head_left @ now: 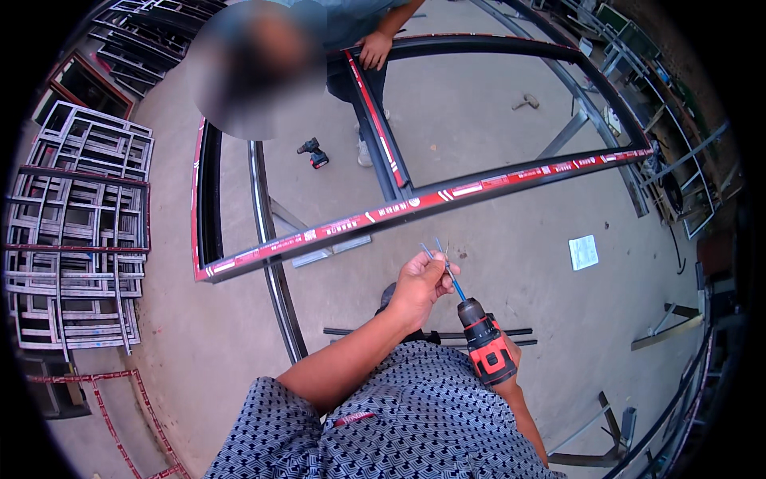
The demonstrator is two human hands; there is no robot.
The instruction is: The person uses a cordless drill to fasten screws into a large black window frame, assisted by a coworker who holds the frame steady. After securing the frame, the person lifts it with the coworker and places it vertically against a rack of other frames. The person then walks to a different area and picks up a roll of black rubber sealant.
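Note:
My right hand grips a red and black cordless drill, its chuck pointing away from me. A long blue bit sticks out of the chuck. Close to the bit's tip, my left hand is closed, with fingers pinching a few thin metal pieces that look like screws or rivets; their exact kind is too small to tell. Beyond both hands lies a large dark metal frame with red printed tape along its edges and a crossbar dividing it. Neither hand touches the frame.
Across the frame stands a co-worker, one hand on its far side. A metal rail runs beneath the frame's left part. On the floor are another drill, a hammer and a white sheet. Welded grilles are stacked at left.

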